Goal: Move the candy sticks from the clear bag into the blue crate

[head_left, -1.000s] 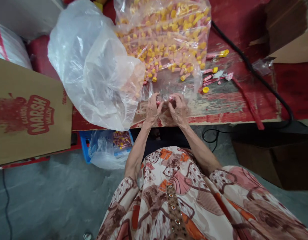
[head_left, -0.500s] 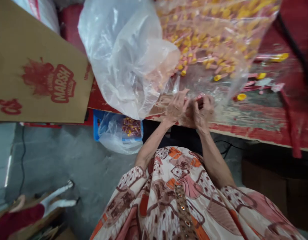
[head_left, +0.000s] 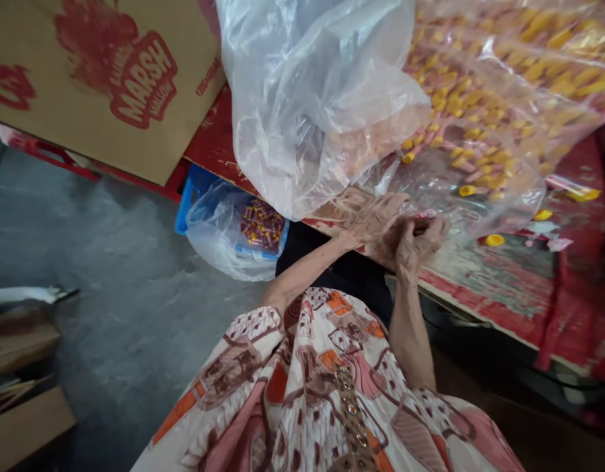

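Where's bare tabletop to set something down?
Best patch: worn table right of the right hand, bordered by the yellow cap, red strap and front edge. A narrower red strip shows between the carton and white bag. Crowded: beyond both hands, where the clear bag spreads, and beside the left hand, near the white bag.

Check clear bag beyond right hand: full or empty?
Partly filled: yellow-ended pink pieces show through the clear bag, bunched toward its far side.
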{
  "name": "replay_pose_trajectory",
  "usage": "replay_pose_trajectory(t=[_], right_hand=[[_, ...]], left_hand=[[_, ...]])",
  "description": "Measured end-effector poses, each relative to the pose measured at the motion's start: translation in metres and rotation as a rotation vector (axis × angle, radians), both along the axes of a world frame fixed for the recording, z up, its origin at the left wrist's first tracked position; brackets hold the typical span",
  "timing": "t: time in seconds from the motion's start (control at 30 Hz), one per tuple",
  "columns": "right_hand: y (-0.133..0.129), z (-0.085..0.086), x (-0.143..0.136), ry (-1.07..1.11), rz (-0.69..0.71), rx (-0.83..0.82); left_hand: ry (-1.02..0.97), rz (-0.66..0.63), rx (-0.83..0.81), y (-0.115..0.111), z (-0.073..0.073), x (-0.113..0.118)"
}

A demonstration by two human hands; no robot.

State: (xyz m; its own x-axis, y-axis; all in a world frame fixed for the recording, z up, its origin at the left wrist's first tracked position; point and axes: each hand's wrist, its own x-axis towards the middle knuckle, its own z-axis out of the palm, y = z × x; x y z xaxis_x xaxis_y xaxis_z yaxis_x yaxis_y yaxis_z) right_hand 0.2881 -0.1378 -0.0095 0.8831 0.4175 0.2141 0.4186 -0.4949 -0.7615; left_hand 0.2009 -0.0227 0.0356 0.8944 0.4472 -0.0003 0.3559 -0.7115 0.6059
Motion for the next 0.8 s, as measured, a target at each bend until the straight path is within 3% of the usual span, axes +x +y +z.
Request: replay_pose_trajectory(t=[0.13,0.27,0.37,0.47,0.53,0.6,0.73,0.8], right_hand=[[0.001,0.008,0.000,-0.003,-0.029,-0.018],[0.004,0.021,-0.002,0.000,-0.028,-0.096],[0.005,0.030,-0.005,-0.038,-0.078,-0.058],[0.006,0.034,-0.005,-0.082,-0.059,-0.055],[0.008,0.034,-0.004,-0.086,0.021,-0.125],[0.009,0.031,-0.002,-0.109,0.078,-0.183],[0.007,0.024,0.000,-0.175,0.088,-0.172],[0.006,0.021,0.001,-0.178,0.090,-0.149]], left_hand=[[-0.090,0.037,0.004,-0.001,0.000,-0.005],[-0.033,0.038,-0.008,0.000,-0.001,-0.009],[-0.032,0.037,-0.052,0.003,0.007,-0.013],[-0.177,0.139,-0.011,0.005,0.017,-0.034],[-0.263,0.242,0.066,0.005,0.018,-0.065],[-0.267,0.379,0.146,0.006,0.010,-0.110],[-0.076,0.805,0.259,0.010,-0.014,-0.212],[-0.033,0.949,0.274,0.008,-0.019,-0.243]])
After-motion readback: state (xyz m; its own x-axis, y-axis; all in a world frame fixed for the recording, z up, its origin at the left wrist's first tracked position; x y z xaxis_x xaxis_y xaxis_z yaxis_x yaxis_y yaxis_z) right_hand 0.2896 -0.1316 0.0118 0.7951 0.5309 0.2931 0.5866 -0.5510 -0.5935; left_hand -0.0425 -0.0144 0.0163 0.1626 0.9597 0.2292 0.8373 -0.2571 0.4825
